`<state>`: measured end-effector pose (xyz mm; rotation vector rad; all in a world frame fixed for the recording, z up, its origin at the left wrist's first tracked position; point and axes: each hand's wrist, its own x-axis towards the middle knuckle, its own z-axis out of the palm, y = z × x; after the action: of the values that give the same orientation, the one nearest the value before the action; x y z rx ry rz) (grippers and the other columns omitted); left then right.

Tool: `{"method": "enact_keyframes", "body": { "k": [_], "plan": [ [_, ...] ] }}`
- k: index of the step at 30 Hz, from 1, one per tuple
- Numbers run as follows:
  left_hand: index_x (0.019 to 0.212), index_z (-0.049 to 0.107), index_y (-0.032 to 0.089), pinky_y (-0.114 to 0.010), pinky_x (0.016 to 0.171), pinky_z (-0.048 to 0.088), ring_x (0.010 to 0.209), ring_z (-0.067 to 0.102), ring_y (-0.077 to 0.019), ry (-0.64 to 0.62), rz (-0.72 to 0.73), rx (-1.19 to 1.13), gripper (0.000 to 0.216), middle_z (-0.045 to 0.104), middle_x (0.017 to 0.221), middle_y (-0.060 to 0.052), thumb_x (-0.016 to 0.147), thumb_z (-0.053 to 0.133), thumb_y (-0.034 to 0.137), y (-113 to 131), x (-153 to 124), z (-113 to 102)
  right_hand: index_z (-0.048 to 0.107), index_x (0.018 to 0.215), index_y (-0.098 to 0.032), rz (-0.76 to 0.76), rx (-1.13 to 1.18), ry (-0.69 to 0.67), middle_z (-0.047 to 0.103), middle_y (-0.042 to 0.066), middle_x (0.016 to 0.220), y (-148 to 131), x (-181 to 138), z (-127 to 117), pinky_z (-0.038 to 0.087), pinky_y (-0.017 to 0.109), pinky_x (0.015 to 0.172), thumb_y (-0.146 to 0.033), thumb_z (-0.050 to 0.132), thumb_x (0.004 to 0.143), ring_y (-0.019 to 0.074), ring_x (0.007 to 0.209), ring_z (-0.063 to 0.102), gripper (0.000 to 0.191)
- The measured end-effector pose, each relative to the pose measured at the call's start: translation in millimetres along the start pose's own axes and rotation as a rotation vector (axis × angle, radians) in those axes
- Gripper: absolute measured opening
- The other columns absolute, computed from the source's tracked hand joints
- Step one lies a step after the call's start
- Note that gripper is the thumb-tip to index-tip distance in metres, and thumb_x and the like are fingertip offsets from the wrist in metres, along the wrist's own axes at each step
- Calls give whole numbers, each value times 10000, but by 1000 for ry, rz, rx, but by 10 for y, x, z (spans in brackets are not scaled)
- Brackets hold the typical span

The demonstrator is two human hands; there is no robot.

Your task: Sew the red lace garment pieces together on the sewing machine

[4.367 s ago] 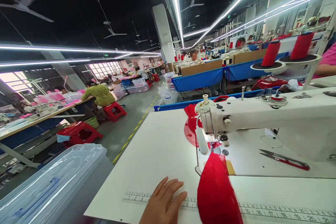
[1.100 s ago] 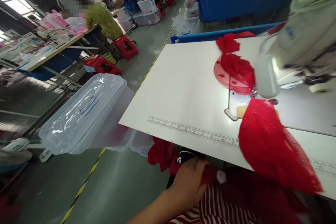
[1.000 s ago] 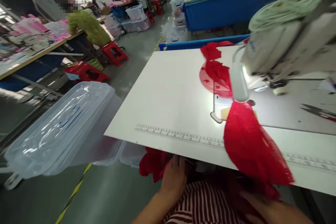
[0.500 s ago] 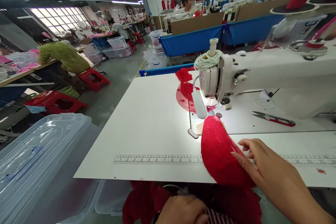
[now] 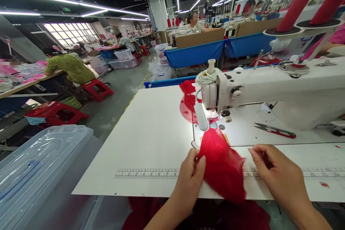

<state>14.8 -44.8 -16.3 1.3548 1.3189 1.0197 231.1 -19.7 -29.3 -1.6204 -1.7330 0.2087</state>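
White desk, busy sewing hall. Left hand: fingers pinching red cloth by its left edge. Right hand: fingers curled, tips nearly meeting, just off cloth; any hold unclear. Cloth between hands; loose right side could fold if only left guides. Ahead, lamp partly blocks machine. Snips beyond right fingers.

On the table, snips lie right of cloth.
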Motion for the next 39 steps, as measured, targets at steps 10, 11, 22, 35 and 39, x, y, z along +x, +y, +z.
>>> {"method": "enact_keyframes", "body": {
  "k": [10,11,22,35,39],
  "plan": [
    [1097,586,117,-288,675,545,887,648,-218,-127,-339,-992,340,656,1067,-138,907,575,399,256,-13,150,588,1189,-249,615,988,-611,670,101,1170,-217,-60,4,547,389,833,-657,488,837,286,1062,633,548],
    [1098,586,112,-290,664,550,871,653,-216,-138,-337,-993,338,661,1061,-141,922,554,399,284,-13,157,578,1206,-242,717,1170,-750,674,107,1157,-292,-53,5,548,417,819,-678,462,843,296,1040,641,580],
    [1192,445,205,-326,752,546,880,693,-225,-143,-379,-766,506,683,1046,-81,812,678,445,138,-68,166,614,838,-212,385,604,-420,664,18,737,-78,573,193,436,315,629,-460,637,717,197,658,575,277],
    [1444,138,214,-318,645,557,651,670,-182,-325,-462,-249,669,635,733,2,902,515,318,160,0,-58,569,766,-252,-63,-117,-280,650,-4,705,103,357,135,384,270,503,-404,398,873,176,583,591,252],
    [1403,327,131,-371,633,517,639,614,-225,-169,-183,435,512,601,694,-41,930,399,313,242,95,-133,570,826,-235,-300,-171,-78,643,-8,782,39,279,145,363,249,457,-346,366,934,134,528,576,256]
  ]
}}
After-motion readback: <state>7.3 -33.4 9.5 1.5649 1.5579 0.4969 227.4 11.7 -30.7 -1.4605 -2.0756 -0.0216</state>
